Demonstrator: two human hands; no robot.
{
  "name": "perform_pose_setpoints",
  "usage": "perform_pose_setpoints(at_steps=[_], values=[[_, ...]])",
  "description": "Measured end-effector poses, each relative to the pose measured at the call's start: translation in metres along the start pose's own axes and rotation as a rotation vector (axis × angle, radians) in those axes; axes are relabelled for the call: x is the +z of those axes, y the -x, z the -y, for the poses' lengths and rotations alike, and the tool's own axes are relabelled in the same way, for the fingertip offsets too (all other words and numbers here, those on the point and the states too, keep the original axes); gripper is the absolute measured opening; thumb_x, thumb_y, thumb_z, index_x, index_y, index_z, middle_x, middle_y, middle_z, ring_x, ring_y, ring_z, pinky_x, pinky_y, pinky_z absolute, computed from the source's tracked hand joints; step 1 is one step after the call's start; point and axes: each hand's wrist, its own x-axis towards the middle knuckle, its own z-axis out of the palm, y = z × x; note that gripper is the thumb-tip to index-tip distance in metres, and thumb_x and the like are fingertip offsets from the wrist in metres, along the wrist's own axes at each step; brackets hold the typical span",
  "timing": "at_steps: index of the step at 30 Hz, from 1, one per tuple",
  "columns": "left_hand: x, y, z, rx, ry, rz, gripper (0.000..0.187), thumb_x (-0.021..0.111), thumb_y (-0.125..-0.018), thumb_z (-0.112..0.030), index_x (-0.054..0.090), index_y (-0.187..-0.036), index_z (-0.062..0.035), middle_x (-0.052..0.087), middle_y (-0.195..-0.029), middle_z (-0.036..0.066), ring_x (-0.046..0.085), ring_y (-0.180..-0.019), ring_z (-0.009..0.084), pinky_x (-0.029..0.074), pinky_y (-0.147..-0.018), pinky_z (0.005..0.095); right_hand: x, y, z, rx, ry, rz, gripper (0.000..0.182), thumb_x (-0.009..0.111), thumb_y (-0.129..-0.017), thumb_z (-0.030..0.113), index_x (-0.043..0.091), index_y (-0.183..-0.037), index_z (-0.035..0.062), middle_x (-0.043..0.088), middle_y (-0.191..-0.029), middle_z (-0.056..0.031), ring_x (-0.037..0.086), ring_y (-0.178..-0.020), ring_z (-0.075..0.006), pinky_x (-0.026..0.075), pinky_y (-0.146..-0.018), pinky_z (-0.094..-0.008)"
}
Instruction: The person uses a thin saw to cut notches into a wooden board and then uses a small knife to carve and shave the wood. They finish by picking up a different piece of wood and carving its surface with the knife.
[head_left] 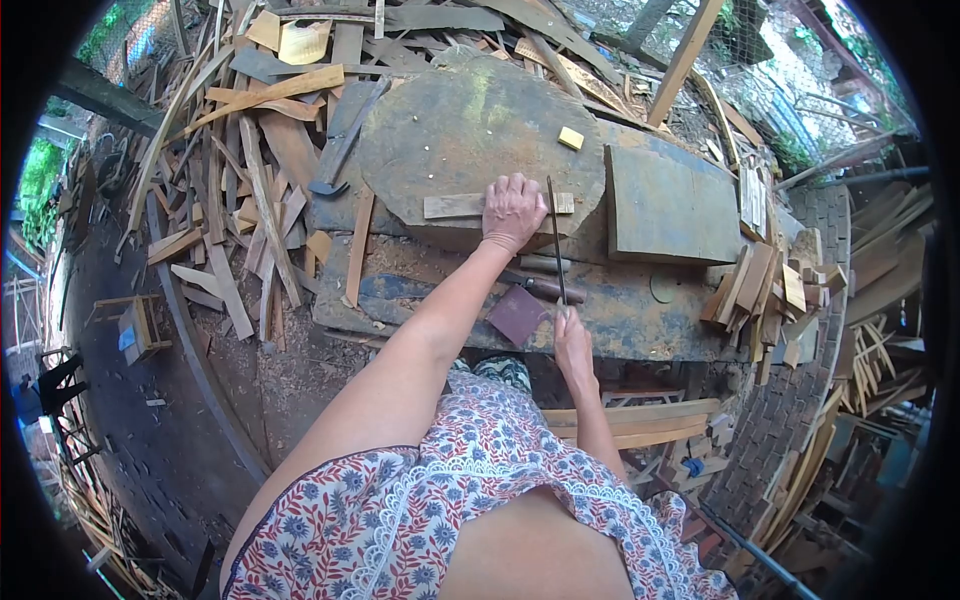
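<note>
On a thick round wooden block (480,130) lies a short wood strip (452,206), pressed down by my left hand (516,212), whose fingers are bent together over it. The thin dark blade of a saw (555,225) crosses the strip just right of that hand. My right hand (573,345) is closed round the saw's near end, close to the bench's front edge. A small yellow wood piece (571,138) rests on the block farther back. Between my hands lie a dark-handled tool (540,286) and a maroon square sheet (518,316).
A hammer (345,150) lies left of the block. To the right stands a large rectangular wood block (672,205), with stacked offcuts (750,285) beyond it. Long scrap strips (265,200) heap up at the left. A slanting post (686,62) rises behind.
</note>
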Motion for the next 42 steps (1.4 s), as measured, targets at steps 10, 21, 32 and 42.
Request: perform_pose_setpoints(at_steps=[10,21,32,42], values=[[-0.004,0.0,-0.004,-0.006,-0.023,0.018,0.013,0.059,-0.077,-0.024,0.055,-0.083,-0.013,0.05,-0.086,0.007,0.051,-0.085,0.0263,0.042,-0.075,0.0402,-0.001,-0.066,0.045,-0.051,-0.022,-0.051,0.031,0.043,-0.098,0.029,0.052,-0.106,0.0002,0.061,-0.093,-0.0312,0.057,-0.094,-0.0491,0.043,-0.076,-0.0543],[-0.006,-0.001,-0.005,-0.002,-0.029,0.022,0.013,0.059,-0.077,-0.023,0.053,-0.083,-0.0131,0.05,-0.086,0.007,0.051,-0.085,0.0266,0.042,-0.074,0.0408,0.003,-0.075,0.035,-0.078,0.056,-0.084,0.029,0.042,-0.098,0.029,0.053,-0.105,0.0031,0.062,-0.09,-0.031,0.058,-0.089,-0.0495,0.043,-0.075,-0.0582],[-0.002,0.008,-0.004,0.134,-0.004,0.015,0.014,0.061,-0.076,-0.025,0.053,-0.079,-0.0141,0.05,-0.083,0.005,0.05,-0.085,0.0248,0.042,-0.074,0.04,-0.005,-0.052,0.04,-0.002,-0.024,-0.04,0.031,0.043,-0.097,0.029,0.054,-0.103,0.0012,0.062,-0.092,-0.0297,0.057,-0.092,-0.0492,0.043,-0.077,-0.0568],[-0.005,0.006,-0.006,0.125,-0.004,0.032,0.011,0.061,-0.076,-0.022,0.054,-0.078,-0.0134,0.049,-0.083,0.006,0.051,-0.084,0.0246,0.042,-0.074,0.0392,-0.005,-0.039,0.033,-0.019,-0.03,-0.055,0.029,0.043,-0.097,0.027,0.053,-0.102,0.0009,0.062,-0.091,-0.0296,0.057,-0.091,-0.0486,0.043,-0.077,-0.0569]])
